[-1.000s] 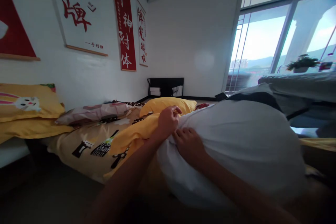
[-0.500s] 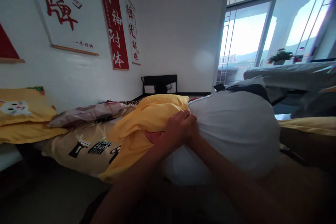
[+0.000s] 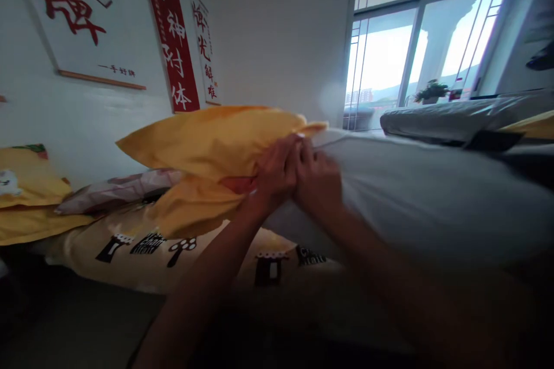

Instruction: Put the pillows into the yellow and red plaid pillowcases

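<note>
A white pillow (image 3: 433, 196) is lifted off the bed, its left end inside a yellow pillowcase (image 3: 208, 144). My left hand (image 3: 274, 176) grips the pillowcase's open edge where it meets the pillow. My right hand (image 3: 318, 181) presses against it, gripping the pillow's near end; it looks blurred. Both hands touch each other at the seam between yellow cloth and white pillow.
Below lies a bed with a yellow patterned duvet (image 3: 142, 242). A pink checked pillow (image 3: 112, 190) and yellow pillows (image 3: 26, 196) lie by the left wall, under red and white scrolls (image 3: 168, 34). A grey mattress (image 3: 454, 118) and a large window (image 3: 424, 46) are at the right.
The pillow and pillowcase have risen off the bed. The yellow case now flares out to the left. My two hands have come together at its opening.
</note>
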A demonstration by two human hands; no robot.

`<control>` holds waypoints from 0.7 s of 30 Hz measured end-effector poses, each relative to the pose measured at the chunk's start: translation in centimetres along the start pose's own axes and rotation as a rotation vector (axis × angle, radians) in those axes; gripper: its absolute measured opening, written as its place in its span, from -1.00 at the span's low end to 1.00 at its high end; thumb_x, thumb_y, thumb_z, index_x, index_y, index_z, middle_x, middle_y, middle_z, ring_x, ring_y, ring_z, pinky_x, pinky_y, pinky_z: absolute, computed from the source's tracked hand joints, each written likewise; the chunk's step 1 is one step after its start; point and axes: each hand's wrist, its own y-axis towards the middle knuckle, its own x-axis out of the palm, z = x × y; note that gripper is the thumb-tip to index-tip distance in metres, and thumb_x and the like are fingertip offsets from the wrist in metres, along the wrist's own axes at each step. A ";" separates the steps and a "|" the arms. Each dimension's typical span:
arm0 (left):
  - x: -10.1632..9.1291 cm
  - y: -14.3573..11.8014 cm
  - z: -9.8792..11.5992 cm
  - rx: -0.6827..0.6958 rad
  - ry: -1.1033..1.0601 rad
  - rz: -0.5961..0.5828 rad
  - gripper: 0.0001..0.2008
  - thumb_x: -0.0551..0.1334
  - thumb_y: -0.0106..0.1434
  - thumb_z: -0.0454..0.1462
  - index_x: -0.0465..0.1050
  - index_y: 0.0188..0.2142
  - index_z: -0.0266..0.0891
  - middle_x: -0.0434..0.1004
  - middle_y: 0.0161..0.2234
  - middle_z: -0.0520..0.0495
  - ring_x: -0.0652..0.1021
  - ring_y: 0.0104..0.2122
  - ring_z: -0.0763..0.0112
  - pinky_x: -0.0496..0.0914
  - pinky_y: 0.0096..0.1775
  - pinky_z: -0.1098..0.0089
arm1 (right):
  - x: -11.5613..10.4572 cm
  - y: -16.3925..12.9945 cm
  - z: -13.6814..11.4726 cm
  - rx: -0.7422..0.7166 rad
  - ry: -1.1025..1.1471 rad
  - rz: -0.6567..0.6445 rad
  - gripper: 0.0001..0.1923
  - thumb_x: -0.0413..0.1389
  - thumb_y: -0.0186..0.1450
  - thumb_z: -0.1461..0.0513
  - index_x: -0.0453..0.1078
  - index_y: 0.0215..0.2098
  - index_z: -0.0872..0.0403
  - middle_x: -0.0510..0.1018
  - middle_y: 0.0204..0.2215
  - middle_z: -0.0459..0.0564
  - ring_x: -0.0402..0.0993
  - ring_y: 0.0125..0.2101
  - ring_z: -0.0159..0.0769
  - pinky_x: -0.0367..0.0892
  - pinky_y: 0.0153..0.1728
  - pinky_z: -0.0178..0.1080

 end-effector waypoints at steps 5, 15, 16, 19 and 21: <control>-0.4 -3.6 -4.9 -0.425 0.322 -0.659 -0.71 -0.01 0.37 -0.26 0.31 0.03 -0.24 0.55 -0.28 -0.15 0.57 -0.28 0.24 0.38 -0.20 0.31 | 3.3 -3.0 -0.6 -0.380 0.140 -0.286 -0.54 0.03 0.32 0.14 0.33 0.10 0.23 0.42 0.02 0.26 0.31 -0.01 -0.04 0.21 -0.02 -0.09; -3.8 -4.0 -7.1 -0.573 0.439 -0.624 -0.66 0.06 0.35 -0.07 0.44 -0.17 -0.27 0.55 -0.32 -0.17 0.54 -0.31 0.20 0.32 -0.26 0.34 | 2.5 -3.5 4.5 -0.152 -0.092 -0.134 -0.09 0.11 0.23 -0.12 0.01 0.33 0.25 0.37 0.09 0.38 0.26 0.07 0.14 0.03 0.05 0.07; -3.7 -3.7 -6.6 -0.551 0.462 -0.644 -0.65 0.03 0.36 -0.08 0.46 -0.16 -0.27 0.56 -0.31 -0.18 0.54 -0.30 0.18 0.31 -0.26 0.33 | 2.5 -3.6 4.6 -0.183 -0.096 -0.179 -0.10 0.09 0.23 -0.14 0.02 0.33 0.24 0.42 0.02 0.34 0.32 0.01 0.11 0.06 0.02 0.04; -2.8 -3.1 -5.4 -0.479 0.500 -0.597 -0.65 -0.01 0.39 -0.11 0.46 -0.10 -0.23 0.57 -0.30 -0.18 0.54 -0.29 0.19 0.29 -0.27 0.34 | 2.1 -4.0 3.7 -0.263 -0.080 -0.264 -0.30 0.05 0.29 -0.06 0.19 0.24 0.19 0.49 -0.08 0.25 0.37 -0.07 0.04 0.09 -0.07 -0.04; -2.0 -3.0 -4.8 -0.455 0.446 -0.482 -0.68 -0.02 0.40 -0.14 0.45 -0.12 -0.23 0.56 -0.30 -0.14 0.53 -0.31 0.27 0.27 -0.28 0.38 | 1.8 -4.2 2.6 -0.316 -0.049 -0.306 -0.52 0.03 0.31 0.07 0.33 0.11 0.16 0.52 -0.15 0.19 0.40 -0.12 -0.03 0.10 -0.12 -0.09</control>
